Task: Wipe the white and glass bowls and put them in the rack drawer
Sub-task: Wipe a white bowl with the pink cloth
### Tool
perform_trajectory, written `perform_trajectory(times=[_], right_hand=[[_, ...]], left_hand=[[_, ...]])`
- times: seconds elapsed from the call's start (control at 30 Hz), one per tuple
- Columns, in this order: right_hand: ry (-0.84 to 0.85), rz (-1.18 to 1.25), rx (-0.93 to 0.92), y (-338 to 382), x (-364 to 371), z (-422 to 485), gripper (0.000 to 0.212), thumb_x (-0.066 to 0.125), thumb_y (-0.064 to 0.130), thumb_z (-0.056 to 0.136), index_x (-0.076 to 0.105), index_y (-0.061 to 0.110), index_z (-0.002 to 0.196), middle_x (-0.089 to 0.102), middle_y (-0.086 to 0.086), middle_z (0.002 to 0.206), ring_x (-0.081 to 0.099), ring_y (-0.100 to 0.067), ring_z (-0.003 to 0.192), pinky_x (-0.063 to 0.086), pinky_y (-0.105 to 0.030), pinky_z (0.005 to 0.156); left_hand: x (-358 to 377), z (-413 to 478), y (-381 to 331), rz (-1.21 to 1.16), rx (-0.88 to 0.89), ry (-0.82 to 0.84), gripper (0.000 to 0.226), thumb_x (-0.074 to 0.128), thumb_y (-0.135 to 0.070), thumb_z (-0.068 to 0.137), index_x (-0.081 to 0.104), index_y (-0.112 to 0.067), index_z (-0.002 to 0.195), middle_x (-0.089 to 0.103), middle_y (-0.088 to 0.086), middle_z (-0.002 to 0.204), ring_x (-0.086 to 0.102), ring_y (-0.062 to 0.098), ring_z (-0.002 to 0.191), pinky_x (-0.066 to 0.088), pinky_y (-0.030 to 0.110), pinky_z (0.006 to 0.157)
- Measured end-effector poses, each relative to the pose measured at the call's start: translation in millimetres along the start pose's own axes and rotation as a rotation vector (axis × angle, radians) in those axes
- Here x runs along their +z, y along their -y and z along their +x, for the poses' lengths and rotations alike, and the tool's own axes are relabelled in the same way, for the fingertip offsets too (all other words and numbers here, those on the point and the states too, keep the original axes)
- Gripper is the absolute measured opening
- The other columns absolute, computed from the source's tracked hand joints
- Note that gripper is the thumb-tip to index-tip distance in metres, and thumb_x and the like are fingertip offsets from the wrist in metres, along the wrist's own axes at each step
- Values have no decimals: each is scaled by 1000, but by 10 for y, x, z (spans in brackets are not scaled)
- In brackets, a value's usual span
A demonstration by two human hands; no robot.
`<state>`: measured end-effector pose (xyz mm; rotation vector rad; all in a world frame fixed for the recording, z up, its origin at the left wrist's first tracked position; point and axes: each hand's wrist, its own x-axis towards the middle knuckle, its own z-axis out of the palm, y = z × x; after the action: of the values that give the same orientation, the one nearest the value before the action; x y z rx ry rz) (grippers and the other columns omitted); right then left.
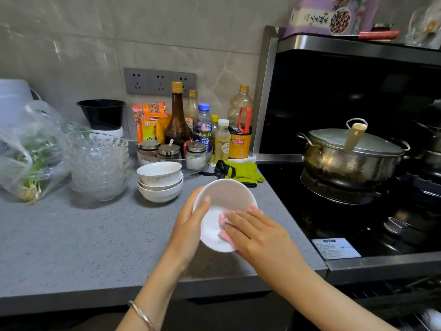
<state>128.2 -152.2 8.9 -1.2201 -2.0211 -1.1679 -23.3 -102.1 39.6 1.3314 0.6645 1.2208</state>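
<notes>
Lying at the far left of the grey speckled stone countertop [71, 235] is a clear plastic bag of green vegetables [26, 158]. Just beside it stands a stack of clear patterned glass bowls [99, 163], and next to that a short stack of white ceramic bowls [160, 185], the top one speckled inside. Nearer the front edge, the left hand [191, 225] grips a single round white bowl [225, 197], thumb hooked over the rim, the fingers hidden behind. This bowl is held tilted above the counter, its mouth facing the camera. Inside it the right hand [257, 232] lays flat fingers on a folded pink cloth [223, 223], pressing it against the lower inner wall. Both hands are close together on that one bowl. Behind it a yellow-green glove [243, 172] lies at the counter's right end, and further right a lidded steel pot [350, 158] sits on the black stove [298, 211].
</notes>
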Motion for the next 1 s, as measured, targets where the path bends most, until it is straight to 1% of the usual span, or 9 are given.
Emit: perform_trajectory(times=[0.1, 0.2, 0.4, 0.47, 0.6, 0.67, 0.8, 0.9, 1.0], right_hand=[[-5, -9, 94, 123, 25, 79, 34, 44, 21, 90, 78, 15, 91, 74, -1, 99, 71, -15, 81, 56, -32, 75], [-31, 76, 221, 307, 51, 138, 26, 54, 21, 83, 78, 21, 90, 74, 7, 99, 71, -9, 74, 53, -23, 57], [-27, 4, 60, 95, 38, 2, 25, 54, 24, 93, 76, 13, 93, 73, -1, 100, 69, -16, 90, 54, -35, 87], [-11, -44, 68, 71, 30, 20, 29, 50, 25, 93, 77, 14, 94, 73, -1, 98, 70, -16, 88, 54, -33, 87], [27, 29, 206, 243, 28, 164, 14, 64, 24, 77, 77, 23, 83, 74, 11, 90, 68, -8, 66, 49, -21, 51], [40, 82, 240, 309, 71, 167, 15, 69, 24, 73, 77, 24, 86, 73, 13, 95, 68, -7, 65, 42, -20, 44], [-33, 95, 66, 106, 89, 67, 35, 42, 25, 102, 76, 16, 97, 72, 3, 104, 69, -15, 89, 53, -31, 81], [7, -1, 48, -11, 64, 84, 35, 42, 25, 99, 76, 15, 97, 73, 2, 100, 69, -16, 92, 49, -33, 93], [46, 41, 180, 134, 58, 174, 18, 59, 25, 85, 76, 22, 87, 74, 9, 95, 69, -10, 73, 51, -24, 61]], left_hand=[[118, -50, 47, -50, 25, -31, 32, 48, -9, 95, 59, -37, 105, 68, -13, 101, 64, 0, 90, 50, 16, 72], [205, -80, 102, -148, -29, -133, 32, 46, -8, 96, 60, -34, 107, 68, -3, 104, 65, 11, 95, 52, 21, 70], [-15, 32, -8, -58, -68, -14, 19, 47, -20, 97, 63, -29, 101, 71, -10, 91, 67, 3, 81, 50, 14, 64], [14, 19, 15, -53, -31, -8, 21, 49, -18, 96, 62, -30, 106, 70, -9, 98, 66, 3, 87, 49, 15, 68], [240, -118, 161, -205, -58, -162, 25, 51, -9, 93, 62, -24, 109, 71, -3, 93, 67, 11, 86, 52, 20, 66], [242, -118, 168, -228, -98, -223, 22, 49, -13, 94, 62, -20, 111, 70, 5, 97, 67, 18, 90, 52, 27, 71], [39, 24, 65, -114, -76, -107, 21, 47, -25, 96, 63, -24, 110, 70, 1, 102, 67, 14, 93, 52, 28, 78], [48, 24, 54, -101, -15, -67, 19, 47, -24, 96, 62, -32, 105, 70, -9, 96, 67, 6, 87, 51, 21, 71], [202, -48, 146, -196, -3, -122, 27, 50, -15, 95, 58, -32, 114, 69, -7, 103, 67, 3, 90, 52, 16, 67]])
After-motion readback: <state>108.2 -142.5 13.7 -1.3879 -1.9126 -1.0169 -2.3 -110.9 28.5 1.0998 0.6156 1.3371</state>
